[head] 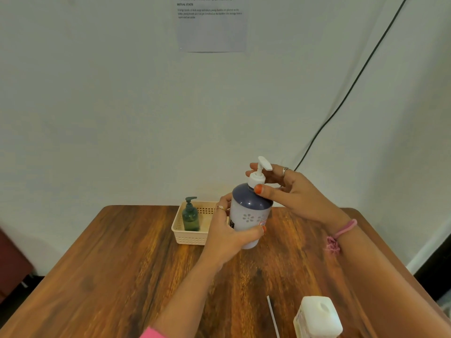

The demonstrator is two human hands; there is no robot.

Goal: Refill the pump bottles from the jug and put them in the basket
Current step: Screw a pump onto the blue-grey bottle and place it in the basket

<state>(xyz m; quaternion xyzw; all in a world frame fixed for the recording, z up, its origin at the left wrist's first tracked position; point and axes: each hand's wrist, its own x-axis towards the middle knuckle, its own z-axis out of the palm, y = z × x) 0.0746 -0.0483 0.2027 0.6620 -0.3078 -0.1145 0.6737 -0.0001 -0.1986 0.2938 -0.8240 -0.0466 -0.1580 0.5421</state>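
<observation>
Left grip: left hand [228, 234] wrapped round the lower body of the blue-and-white pump bottle [251, 213], thumb across the front, fingers curled behind; bottle held upright, raised off the counter [122, 259], just right of the basket.
Right grip: right hand [290, 189] at the white pump head [260, 170], thumb pressed against the collar, fingers curved behind the neck and nozzle; narrow, pinching the pump.
Pump bottle: dark blue shoulder, pale lower half with flower marks and a small red-edged label; contents not visible through the body.
Basket: cream slotted basket [189, 237] at the far middle of the counter, holding one small green pump bottle [190, 215], upright in its left part, greenish liquid showing through.
Jug: white jug [317, 318] at the near right edge of the counter, cap side toward the camera, well apart from the basket; fill level not readable.
Other: thin white strip [272, 315] lying just left of the jug; printed sheet [211, 25] on the wall; dark cable [353, 84] slanting down the wall.
</observation>
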